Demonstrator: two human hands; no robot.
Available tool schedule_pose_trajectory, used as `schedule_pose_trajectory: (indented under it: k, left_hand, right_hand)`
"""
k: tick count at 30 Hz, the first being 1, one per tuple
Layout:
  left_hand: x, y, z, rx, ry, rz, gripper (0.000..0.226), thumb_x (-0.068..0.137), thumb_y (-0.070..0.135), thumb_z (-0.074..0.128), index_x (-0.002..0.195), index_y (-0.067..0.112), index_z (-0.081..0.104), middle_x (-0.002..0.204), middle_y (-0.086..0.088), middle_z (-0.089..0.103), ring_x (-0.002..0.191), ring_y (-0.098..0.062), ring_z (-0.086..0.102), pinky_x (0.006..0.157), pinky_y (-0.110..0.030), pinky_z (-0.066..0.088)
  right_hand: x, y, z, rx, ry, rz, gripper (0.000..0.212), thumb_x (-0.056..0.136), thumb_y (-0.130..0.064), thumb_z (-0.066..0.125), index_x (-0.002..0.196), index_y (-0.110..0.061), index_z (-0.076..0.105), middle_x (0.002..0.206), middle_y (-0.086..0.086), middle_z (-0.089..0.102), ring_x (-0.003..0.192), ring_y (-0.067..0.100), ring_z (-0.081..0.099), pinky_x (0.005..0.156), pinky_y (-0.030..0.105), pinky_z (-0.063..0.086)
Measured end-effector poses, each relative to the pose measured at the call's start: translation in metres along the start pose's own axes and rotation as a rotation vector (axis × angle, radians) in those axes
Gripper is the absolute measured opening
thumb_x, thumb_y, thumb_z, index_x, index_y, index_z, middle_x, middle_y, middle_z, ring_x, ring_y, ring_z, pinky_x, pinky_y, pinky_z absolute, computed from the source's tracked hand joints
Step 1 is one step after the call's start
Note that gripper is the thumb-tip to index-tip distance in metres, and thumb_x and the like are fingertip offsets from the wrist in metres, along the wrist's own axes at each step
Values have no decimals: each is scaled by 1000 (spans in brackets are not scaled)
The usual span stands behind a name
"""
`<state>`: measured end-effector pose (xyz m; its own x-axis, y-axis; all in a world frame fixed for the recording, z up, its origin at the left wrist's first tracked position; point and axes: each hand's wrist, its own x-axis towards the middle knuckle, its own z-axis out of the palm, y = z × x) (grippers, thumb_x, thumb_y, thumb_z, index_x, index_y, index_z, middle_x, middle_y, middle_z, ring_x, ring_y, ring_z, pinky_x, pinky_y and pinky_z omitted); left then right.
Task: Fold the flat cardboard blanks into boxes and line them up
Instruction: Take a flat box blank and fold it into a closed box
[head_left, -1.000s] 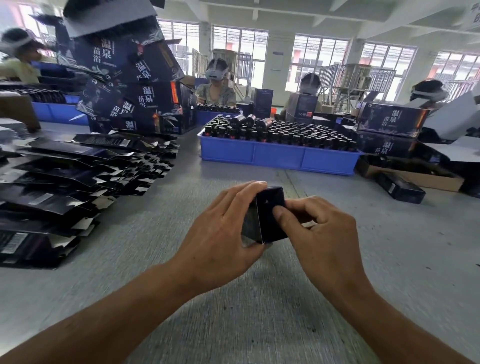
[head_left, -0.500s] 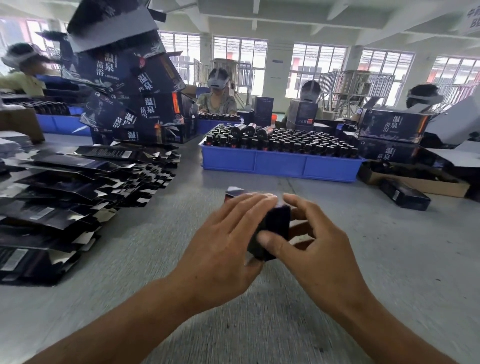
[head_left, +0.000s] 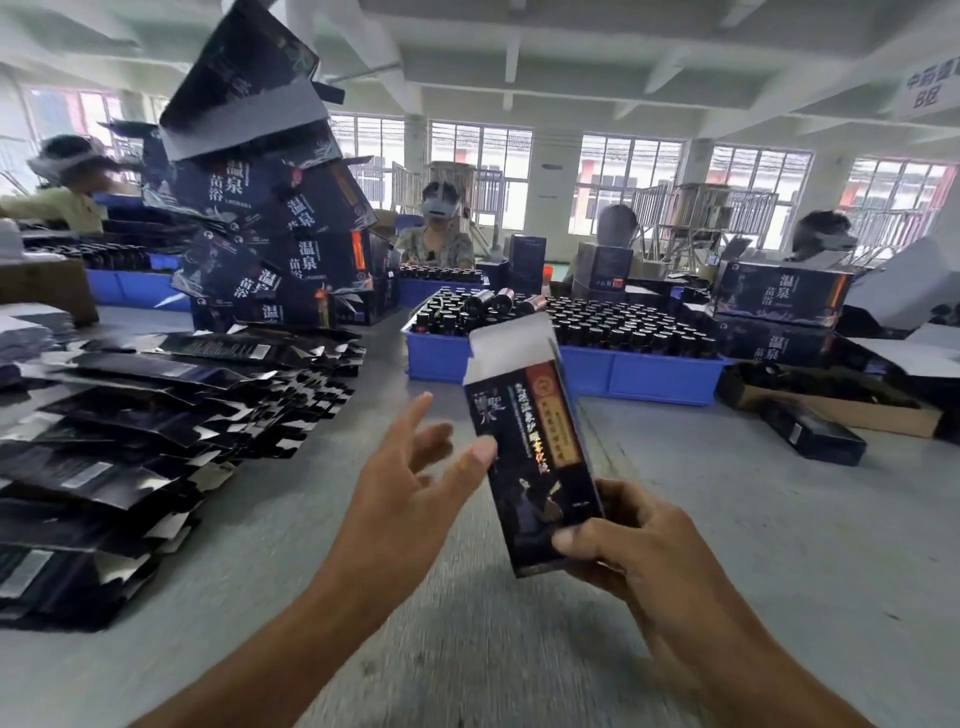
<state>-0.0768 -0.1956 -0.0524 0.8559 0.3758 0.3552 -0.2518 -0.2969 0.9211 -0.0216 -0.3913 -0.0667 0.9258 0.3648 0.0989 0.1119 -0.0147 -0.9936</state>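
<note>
A person's two bare forearms reach forward over a grey table (head_left: 779, 545). The right hand (head_left: 639, 545), at about 5 o'clock in the head view, pinches the lower end of a tall, narrow dark box (head_left: 535, 457), thumb across the printed front and fingers curled round the back. The box rises from that grip toward 12 o'clock, tilted slightly left, with its pale top flap (head_left: 511, 340) standing open. So the grip sits at the box's bottom end, and nearly the whole body and the open mouth lie above and beyond the hand.

The left hand (head_left: 410, 478), at about 7 o'clock, is spread with fingers straight and apart. One fingertip (head_left: 480, 452) lies at the box's left edge; whether it truly touches cannot be told.

The box looks like thin printed card: very light, stiff along its creases but easy to crush on its broad faces, and probably a little slick from the glossy finish. It is best held near a closed end or along the corner folds, not squeezed mid-panel.

At 9 o'clock lies a large fanned heap of flat blanks (head_left: 130, 441). At 11 o'clock leans a stack of large dark cartons (head_left: 280, 228). At 1 o'clock a blue tray (head_left: 644, 374) holds dark bottles (head_left: 623, 327). Other people sit at work beyond.
</note>
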Motion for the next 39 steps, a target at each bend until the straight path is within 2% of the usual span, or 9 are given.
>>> schedule_pose_trajectory:
  k: [4,6,9,13,19,24,28,34,39]
  left_hand:
    - [0,2,0,-294,-261,-78,51,88,44,62,136,25,58,121,3,72,115,-16,67,100,-35,52]
    - [0,2,0,-301,-305,-45,40,90,33,65,129,23,64,120,4,73,113,-15,68,97,-29,54]
    - [-2,-4,3,-264,-303,-69,43,81,21,77,124,20,66,114,6,75,106,-14,71,88,-23,56]
    - [-1,-8,4,-234,-347,-113,57,69,24,85,120,19,61,113,7,74,104,-12,71,82,-20,57]
    - [-2,-8,3,-269,-329,-73,67,68,30,87,127,30,55,115,5,74,107,-13,70,83,-24,58]
    - [-4,-1,-1,-301,-244,65,54,76,42,85,121,47,56,120,7,72,106,-17,71,82,-21,57]
    - [-8,-3,4,-275,-219,167,39,79,36,79,113,44,62,118,6,72,103,-19,72,82,-25,58]
    - [-8,-5,4,-242,-216,210,35,83,32,75,115,44,66,122,12,70,107,-14,70,85,-21,56]
    - [-7,-3,5,-278,-224,196,33,78,25,75,106,41,72,116,10,73,103,-13,72,83,-18,55]
  right_hand:
    - [-5,1,3,-176,-124,54,57,57,-26,87,111,-28,70,104,-11,76,96,8,73,91,38,56]
    - [-5,-1,3,-258,-140,36,53,69,-24,89,117,-29,67,105,-18,75,98,1,71,92,30,54]
    - [-5,-5,-1,-227,-72,-58,54,73,-34,85,123,-30,64,111,-23,73,103,-5,67,81,14,54]
    - [-5,-7,-7,-161,-29,-163,68,67,-47,79,131,-33,59,121,-21,69,112,-2,65,90,23,54]
    - [-4,-7,-8,-85,-53,-216,54,69,-36,80,120,-32,63,111,-23,72,99,-5,68,70,6,51]
    - [-5,-8,-4,-105,-25,-235,46,80,-29,80,121,-37,61,113,-24,71,104,-3,68,76,14,56]
    - [-5,-5,0,-129,12,-298,47,83,-27,79,113,-53,53,107,-35,67,100,-10,65,69,7,52]
    - [-7,-4,3,-173,55,-345,59,83,-31,78,116,-66,44,119,-20,67,105,-3,66,75,15,57]
    - [-10,-7,2,-203,25,-428,60,89,-29,71,121,-73,45,117,-33,63,106,-9,63,71,9,53]
